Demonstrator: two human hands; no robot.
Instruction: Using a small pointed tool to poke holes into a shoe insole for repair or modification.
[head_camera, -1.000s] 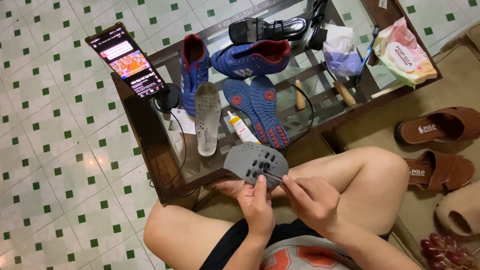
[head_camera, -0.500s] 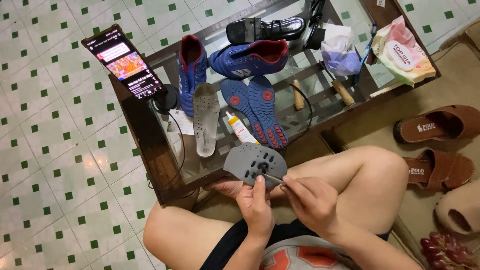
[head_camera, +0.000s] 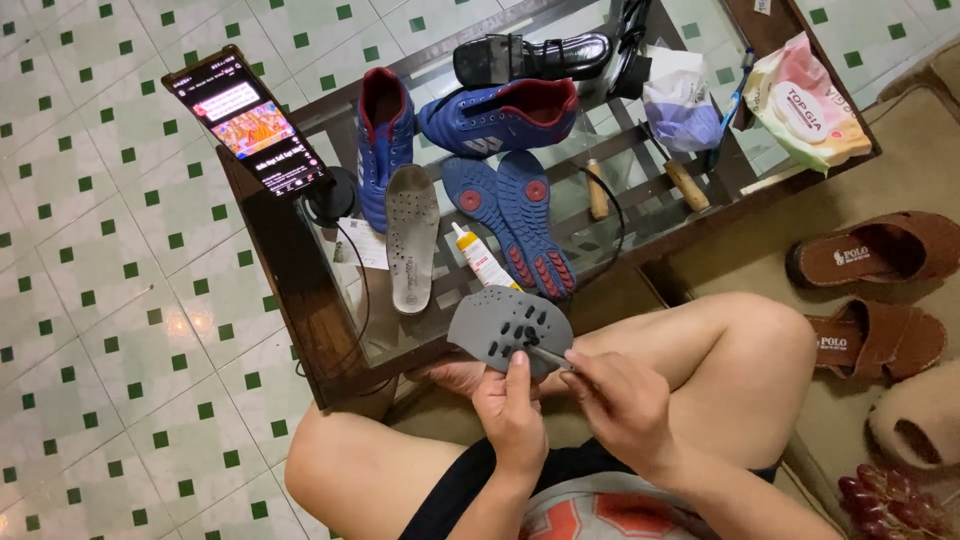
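My left hand (head_camera: 510, 410) holds a grey perforated insole (head_camera: 505, 322) from below, thumb pressed on its face, above my crossed legs. My right hand (head_camera: 610, 400) grips a thin metal tool (head_camera: 548, 354) whose tip touches the insole's holes. On the glass table (head_camera: 330, 310) in front lie a second grey insole (head_camera: 412, 235), a small white glue tube (head_camera: 480, 258), two blue soles with red studs (head_camera: 520, 220), and two blue shoes (head_camera: 500, 115), one upright (head_camera: 382, 140) and one on its side.
A phone (head_camera: 248, 122) with a lit screen stands on a holder at the table's left corner. Black sandal (head_camera: 530, 55), plastic bag (head_camera: 680, 100), wipes packet (head_camera: 805, 100) and wooden-handled tools (head_camera: 685, 180) lie farther back. Brown sandals (head_camera: 875, 250) sit on the mat at right.
The view has shifted slightly. My right hand's tool works at the insole holes; both hands stay in nearly the same place.
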